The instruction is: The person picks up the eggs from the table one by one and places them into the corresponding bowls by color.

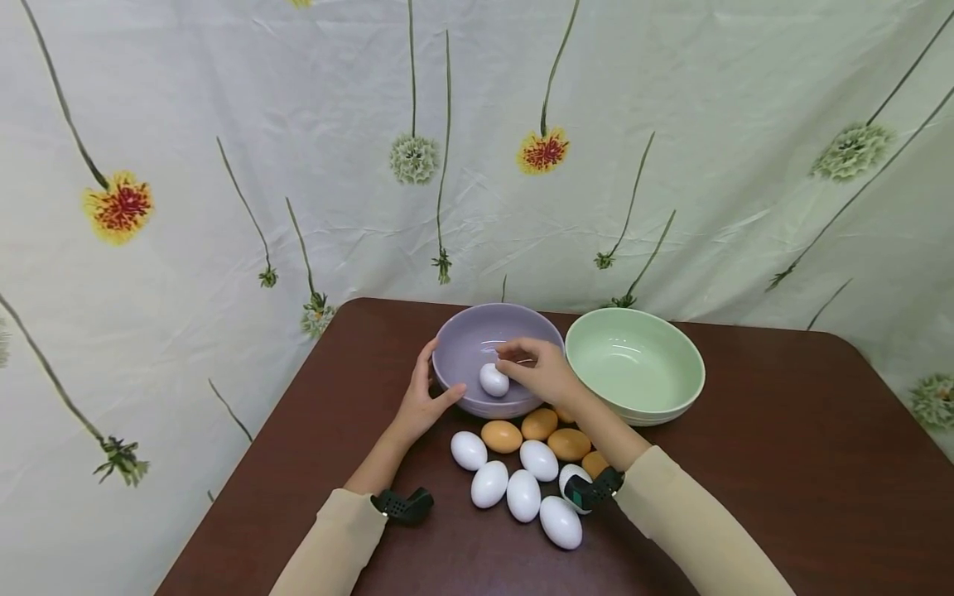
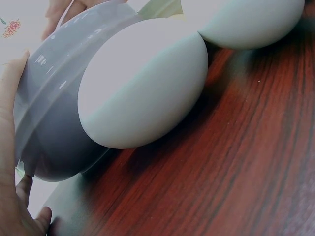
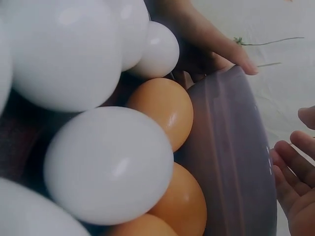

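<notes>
In the head view a purple bowl (image 1: 465, 343) stands on the dark table, and a single white egg (image 1: 494, 380) lies inside it. My left hand (image 1: 421, 401) holds the bowl's left side, thumb at the front rim and fingers along the outer wall. Over the bowl hovers my right hand (image 1: 540, 368), its fingers loosely bent and its thumb close to the egg. The right wrist view shows nothing between the fingers of that hand (image 3: 298, 172); the bowl wall (image 3: 236, 152) hides the egg there.
Several white eggs (image 1: 524, 497) and brown eggs (image 1: 502, 436) lie in front of the bowl, some partly under the right forearm. A light green bowl (image 1: 633, 356) stands right beside the purple one. Behind the table (image 1: 782, 430) hangs a flowered cloth (image 1: 335, 99).
</notes>
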`<state>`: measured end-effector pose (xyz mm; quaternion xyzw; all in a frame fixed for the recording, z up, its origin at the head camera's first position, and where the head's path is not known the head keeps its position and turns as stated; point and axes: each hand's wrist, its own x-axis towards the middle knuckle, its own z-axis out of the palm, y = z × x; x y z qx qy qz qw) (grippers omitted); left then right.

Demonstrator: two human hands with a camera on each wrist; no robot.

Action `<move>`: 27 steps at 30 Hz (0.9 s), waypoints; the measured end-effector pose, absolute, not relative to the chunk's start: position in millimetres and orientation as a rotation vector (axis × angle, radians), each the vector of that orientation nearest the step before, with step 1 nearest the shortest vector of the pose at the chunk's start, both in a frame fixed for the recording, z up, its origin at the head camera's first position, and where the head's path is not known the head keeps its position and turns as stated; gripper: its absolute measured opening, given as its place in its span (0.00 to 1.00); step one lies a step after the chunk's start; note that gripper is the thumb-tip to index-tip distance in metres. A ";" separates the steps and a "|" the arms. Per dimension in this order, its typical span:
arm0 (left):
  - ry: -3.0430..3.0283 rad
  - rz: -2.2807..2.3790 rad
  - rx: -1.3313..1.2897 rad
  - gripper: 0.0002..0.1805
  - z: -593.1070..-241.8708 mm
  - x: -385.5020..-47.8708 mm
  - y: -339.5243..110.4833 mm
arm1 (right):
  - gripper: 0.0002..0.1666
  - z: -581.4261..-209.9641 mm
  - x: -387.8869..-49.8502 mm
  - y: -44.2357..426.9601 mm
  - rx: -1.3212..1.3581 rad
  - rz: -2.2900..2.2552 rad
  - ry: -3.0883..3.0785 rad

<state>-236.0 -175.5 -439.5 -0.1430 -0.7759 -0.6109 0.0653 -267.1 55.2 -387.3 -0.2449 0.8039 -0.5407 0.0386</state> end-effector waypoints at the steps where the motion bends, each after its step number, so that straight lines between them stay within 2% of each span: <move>1: -2.341 -1.840 -0.433 0.48 -439.7 -236.1 -175.3 | 0.19 -386.7 -264.8 57.2 -0.753 -1.664 2.464; 12: -2.323 -1.845 -0.443 0.49 -442.1 -237.7 -175.6 | 0.18 -382.5 -241.5 78.0 -0.729 -1.701 2.420; 27: -2.335 -1.850 -0.444 0.48 -440.8 -236.4 -176.2 | 0.17 -400.1 -211.1 94.1 -0.739 -1.827 2.296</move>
